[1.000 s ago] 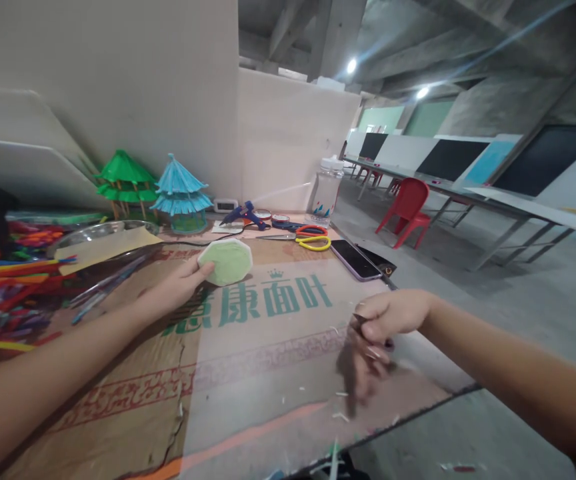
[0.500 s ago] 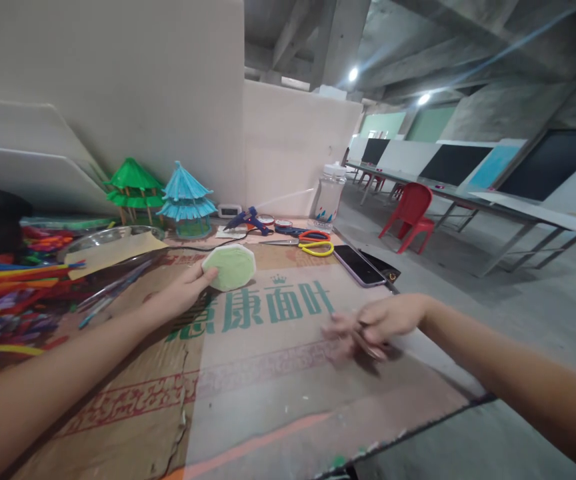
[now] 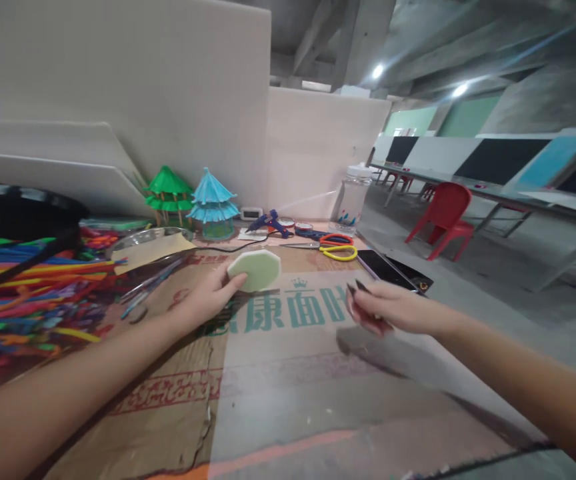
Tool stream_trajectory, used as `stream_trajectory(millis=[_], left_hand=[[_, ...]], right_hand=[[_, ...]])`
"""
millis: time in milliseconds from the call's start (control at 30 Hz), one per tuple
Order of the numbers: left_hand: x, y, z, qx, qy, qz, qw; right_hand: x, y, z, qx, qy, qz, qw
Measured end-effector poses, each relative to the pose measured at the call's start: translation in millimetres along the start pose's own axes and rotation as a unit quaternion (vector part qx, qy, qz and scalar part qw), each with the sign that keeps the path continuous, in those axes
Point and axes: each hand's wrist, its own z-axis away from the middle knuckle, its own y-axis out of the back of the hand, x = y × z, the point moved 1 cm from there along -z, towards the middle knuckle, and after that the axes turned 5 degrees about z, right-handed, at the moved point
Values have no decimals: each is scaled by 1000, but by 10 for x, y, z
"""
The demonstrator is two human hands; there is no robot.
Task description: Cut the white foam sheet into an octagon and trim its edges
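My left hand (image 3: 215, 293) pinches an octagonal piece (image 3: 259, 272), pale green on its face with a white edge, thumb on top. It is held tilted over the printed cardboard (image 3: 168, 400). To the right, my right hand (image 3: 385, 308) is raised above the clear sheet (image 3: 288, 393) on the cardboard, fingers curled together. Small dark tips show at its fingers; what they are, or whether it holds anything, I cannot make out. Closest to it lies a phone (image 3: 385, 270). Scissors (image 3: 339, 248) with red and yellow handles lie behind.
Green (image 3: 168, 190) and blue (image 3: 211, 207) two-tier paper-roofed models stand at the back. Nearby are a glue gun (image 3: 271, 223) and a clear bottle (image 3: 352, 200). Colourful fuzzy stems (image 3: 23, 300) and a clear bowl (image 3: 155, 235) fill the left. A red chair (image 3: 443, 220) stands beyond.
The camera has turned left, shifting the scene rightwards. My right hand has lifted off the sheet, and its fingers are less blurred. My left hand still holds the octagonal piece, now tilted more.
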Motion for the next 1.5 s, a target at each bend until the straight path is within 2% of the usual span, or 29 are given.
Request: stream_trajectory(millis=[67, 133, 267, 367, 467, 600, 700, 800, 900, 967, 1067, 1167, 1267, 1500], left_hand=[[56, -17, 48, 5, 8, 8, 1000], [97, -33, 88, 4, 14, 10, 1000], [114, -60, 127, 15, 23, 7, 1000], [98, -73, 136, 14, 33, 41, 998], [124, -67, 148, -5, 38, -16, 999], [215, -55, 162, -45, -22, -119, 992], [247, -50, 167, -37, -33, -143, 988], [236, -42, 165, -11, -42, -143, 989], [201, -27, 160, 0, -58, -139, 989], [178, -17, 155, -2, -61, -142, 988], [158, -5, 145, 2, -62, -141, 988], [158, -3, 135, -12, -80, -126, 989], [163, -5, 126, -32, -102, -117, 987], [143, -1, 113, -31, -112, -117, 986]], right_hand=[[-101, 20, -288, 178, 29, 10, 983], [-168, -19, -594, 255, 31, 25, 966], [-163, -251, -1064, 241, 65, 22, 968], [-85, -416, -1192, 257, 93, 18, 962], [-23, -492, -1171, 265, 93, 56, 958], [-13, -510, -1072, 244, 120, 123, 954], [-20, -499, -1022, 249, 150, 123, 949], [3, -458, -1008, 271, 187, 120, 937], [53, -417, -1018, 260, 218, 140, 930], [80, -411, -1025, 250, 228, 154, 928], [94, -426, -1032, 271, 227, 161, 921], [81, -432, -1038, 323, 258, 196, 889], [65, -416, -1047, 342, 292, 249, 858], [43, -399, -1037, 331, 300, 285, 848]])
